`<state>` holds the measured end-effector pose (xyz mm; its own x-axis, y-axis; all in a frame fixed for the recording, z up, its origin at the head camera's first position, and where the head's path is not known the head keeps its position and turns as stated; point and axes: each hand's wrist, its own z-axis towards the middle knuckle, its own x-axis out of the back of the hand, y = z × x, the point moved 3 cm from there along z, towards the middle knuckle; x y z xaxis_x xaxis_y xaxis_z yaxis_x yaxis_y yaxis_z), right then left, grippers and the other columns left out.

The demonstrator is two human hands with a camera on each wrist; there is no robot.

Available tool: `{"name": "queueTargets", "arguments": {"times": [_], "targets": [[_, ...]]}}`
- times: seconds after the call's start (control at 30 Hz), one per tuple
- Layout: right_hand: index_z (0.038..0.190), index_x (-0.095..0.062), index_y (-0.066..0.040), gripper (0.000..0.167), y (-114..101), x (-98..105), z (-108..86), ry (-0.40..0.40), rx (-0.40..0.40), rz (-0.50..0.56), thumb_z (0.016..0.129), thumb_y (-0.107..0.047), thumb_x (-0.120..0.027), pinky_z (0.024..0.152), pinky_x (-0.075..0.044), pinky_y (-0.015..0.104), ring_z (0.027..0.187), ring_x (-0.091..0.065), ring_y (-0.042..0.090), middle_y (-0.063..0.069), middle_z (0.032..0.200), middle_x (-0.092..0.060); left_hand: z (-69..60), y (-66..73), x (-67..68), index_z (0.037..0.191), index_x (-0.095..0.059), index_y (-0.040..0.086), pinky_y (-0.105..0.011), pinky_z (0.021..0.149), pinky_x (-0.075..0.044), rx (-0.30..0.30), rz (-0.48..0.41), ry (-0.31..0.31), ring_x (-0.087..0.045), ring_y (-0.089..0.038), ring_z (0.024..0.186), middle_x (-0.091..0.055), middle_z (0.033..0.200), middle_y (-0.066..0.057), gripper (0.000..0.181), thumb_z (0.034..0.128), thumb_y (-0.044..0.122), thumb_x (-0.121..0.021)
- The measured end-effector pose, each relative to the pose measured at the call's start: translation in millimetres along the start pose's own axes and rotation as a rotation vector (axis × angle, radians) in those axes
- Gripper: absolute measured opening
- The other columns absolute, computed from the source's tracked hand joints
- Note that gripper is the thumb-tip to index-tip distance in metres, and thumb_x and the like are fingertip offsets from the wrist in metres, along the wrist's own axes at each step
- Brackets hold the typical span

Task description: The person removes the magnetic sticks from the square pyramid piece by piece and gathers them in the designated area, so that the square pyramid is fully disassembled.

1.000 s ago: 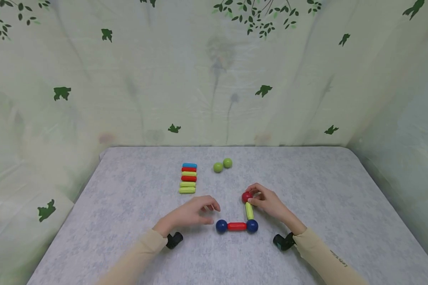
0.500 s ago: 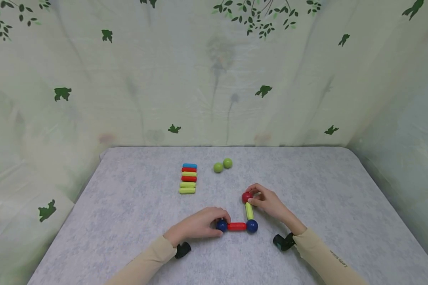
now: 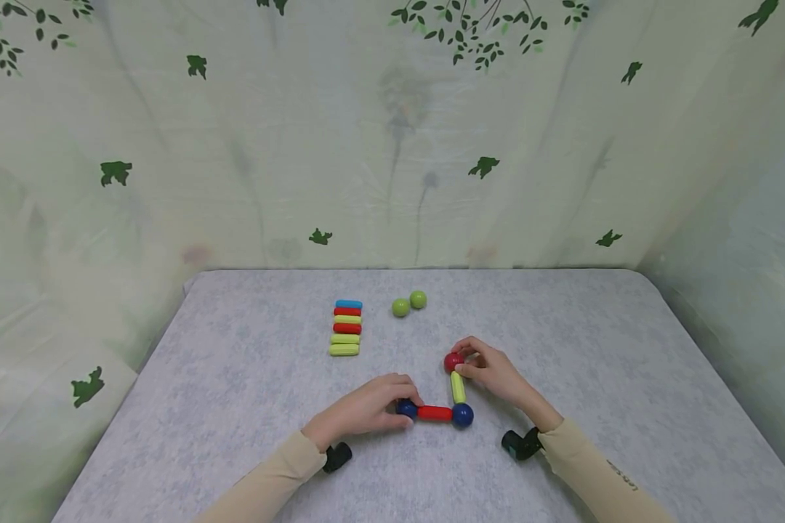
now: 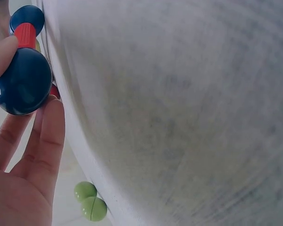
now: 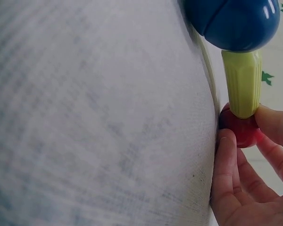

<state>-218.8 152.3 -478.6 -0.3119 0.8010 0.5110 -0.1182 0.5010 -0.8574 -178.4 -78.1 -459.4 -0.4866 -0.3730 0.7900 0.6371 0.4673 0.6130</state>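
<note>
An L-shaped chain of balls and rods lies on the table. A red rod joins the left blue ball to the corner blue ball. From that corner a yellow-green rod runs away to a red ball. My left hand holds the left blue ball between thumb and fingers, which partly cover it in the head view. With thumb and fingertips my right hand pinches the red ball; the right wrist view shows the yellow-green rod meeting it.
Behind the left hand, several loose rods in blue, red and yellow-green lie in a stacked row. Two green balls sit right of them, towards the back edge of the grey table. A printed curtain hangs behind.
My left hand has come right and down onto the left blue ball and taken hold of it, then shifted slightly. The right hand has stayed on the red ball.
</note>
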Motion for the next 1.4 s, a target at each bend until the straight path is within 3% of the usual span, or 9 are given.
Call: {"name": "queueTargets", "arguments": {"times": [0.43,0.67,0.77,0.9,1.17,1.4], "targets": [[0.112,-0.059,-0.014,0.021,-0.3,0.8,-0.2,0.0,0.014,-0.004,0.091,-0.012,-0.064,0.07,-0.047,0.032,0.083,-0.056,0.02,0.007,0.11,-0.06,-0.4,0.4,-1.0,0.109,-0.064,0.019,-0.021,0.084,-0.045,-0.002,0.006,0.005,-0.05,-0.004,0.095,-0.055,0.107,0.01,0.019,0.0911,0.025,-0.067],[0.113,-0.059,-0.014,0.022,-0.6,1.1,-0.3,-0.003,0.01,0.002,0.092,-0.013,-0.064,0.07,-0.046,0.033,0.083,-0.056,0.02,0.008,0.111,-0.06,-1.0,3.9,-1.1,0.108,-0.066,0.019,-0.022,0.084,-0.045,-0.016,0.052,0.012,-0.05,-0.006,0.096,-0.054,0.108,0.008,0.017,0.0917,0.024,-0.066],[0.113,-0.059,-0.014,0.022,-0.7,1.1,0.2,-0.001,0.0,-0.003,0.092,-0.013,-0.064,0.07,-0.046,0.032,0.083,-0.056,0.02,0.007,0.111,-0.061,-0.1,3.6,1.5,0.11,-0.066,0.016,-0.022,0.084,-0.046,0.003,0.01,0.04,-0.051,-0.006,0.096,-0.055,0.108,0.008,0.02,0.0917,0.022,-0.066],[0.113,-0.059,-0.014,0.022,-1.2,0.7,0.7,0.0,-0.016,-0.015,0.091,-0.013,-0.064,0.07,-0.047,0.032,0.083,-0.056,0.02,0.006,0.111,-0.061,4.4,-5.3,8.6,0.113,-0.064,0.012,-0.023,0.083,-0.048,0.06,-0.057,0.126,-0.053,-0.007,0.095,-0.057,0.108,0.007,0.023,0.0909,0.018,-0.067],[0.114,-0.059,-0.014,0.022,-1.5,0.8,0.8,-0.002,-0.015,-0.011,0.092,-0.012,-0.064,0.071,-0.047,0.032,0.083,-0.056,0.02,0.006,0.11,-0.06,29.1,-26.1,29.2,0.117,-0.063,0.009,-0.035,0.091,-0.045,0.149,0.019,0.329,-0.052,-0.019,0.107,-0.062,0.116,-0.002,0.027,0.0907,0.013,-0.067],[0.113,-0.058,-0.012,0.022,-1.7,0.7,1.2,-0.007,-0.007,0.0,0.092,-0.011,-0.063,0.071,-0.047,0.032,0.082,-0.056,0.02,0.007,0.11,-0.06,63.5,-38.6,39.9,0.117,-0.061,0.006,-0.036,0.095,-0.044,0.238,0.061,0.382,-0.052,-0.023,0.11,-0.06,0.116,-0.007,0.028,0.0898,0.008,-0.067]]}}
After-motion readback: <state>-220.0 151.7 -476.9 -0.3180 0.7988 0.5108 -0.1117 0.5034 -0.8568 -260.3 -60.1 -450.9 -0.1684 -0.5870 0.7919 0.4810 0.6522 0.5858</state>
